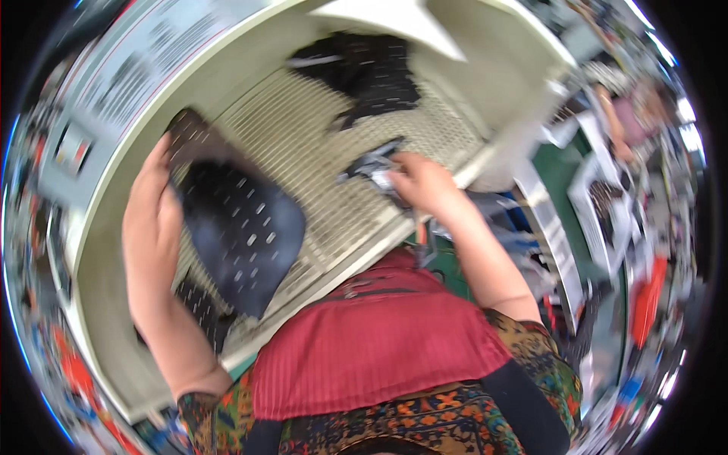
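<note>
My left hand point(155, 201) grips the left edge of a dark, limp-looking fabric piece point(246, 220) speckled with short white marks. Its upper end is brownish black, and its lower part is wide and bluish black. Some of my left fingers are hidden behind it. To the right, my right hand point(421, 182) is closed around a silver and black tool point(373, 165), blurred and shaped somewhat like a spray gun. Both hands are over the ribbed grate point(326, 205) of a pale basin, with a gap between the tool and the fabric.
A crumpled black speckled fabric piece point(379, 72) lies at the grate's far side; another dark speckled piece point(199, 307) lies near left. High basin walls point(500, 76) surround the grate. A white sheet point(394, 19) hangs at the back. Off to the right, another person point(641, 110) sits beyond white trays point(595, 212).
</note>
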`<state>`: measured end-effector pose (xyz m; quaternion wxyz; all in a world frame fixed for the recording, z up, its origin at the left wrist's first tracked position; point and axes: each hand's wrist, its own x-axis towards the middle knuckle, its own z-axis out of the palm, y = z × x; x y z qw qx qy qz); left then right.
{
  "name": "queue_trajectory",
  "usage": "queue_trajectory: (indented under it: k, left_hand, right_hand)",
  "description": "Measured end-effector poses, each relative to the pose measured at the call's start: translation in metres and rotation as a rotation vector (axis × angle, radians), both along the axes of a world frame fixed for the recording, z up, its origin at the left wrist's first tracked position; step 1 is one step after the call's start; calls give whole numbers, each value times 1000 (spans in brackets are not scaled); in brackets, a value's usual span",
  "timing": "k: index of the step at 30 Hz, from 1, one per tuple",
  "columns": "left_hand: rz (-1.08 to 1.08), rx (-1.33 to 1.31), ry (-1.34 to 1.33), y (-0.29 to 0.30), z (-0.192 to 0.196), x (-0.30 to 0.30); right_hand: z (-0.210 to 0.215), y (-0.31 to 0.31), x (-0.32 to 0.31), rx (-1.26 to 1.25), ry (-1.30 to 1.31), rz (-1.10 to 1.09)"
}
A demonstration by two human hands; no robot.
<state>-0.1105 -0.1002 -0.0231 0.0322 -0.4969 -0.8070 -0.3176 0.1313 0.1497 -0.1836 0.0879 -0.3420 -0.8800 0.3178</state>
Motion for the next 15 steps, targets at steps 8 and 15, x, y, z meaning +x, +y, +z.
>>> queue_trajectory:
  k: [8, 15]
  left_hand:
    - [-410, -16, -35, 83, 19, 55]
    - [-786, -13, 220, 149, 31, 139]
  right_hand:
    - [71, -39, 35, -433, 425, 245]
    - [81, -67, 100, -197, 472, -213]
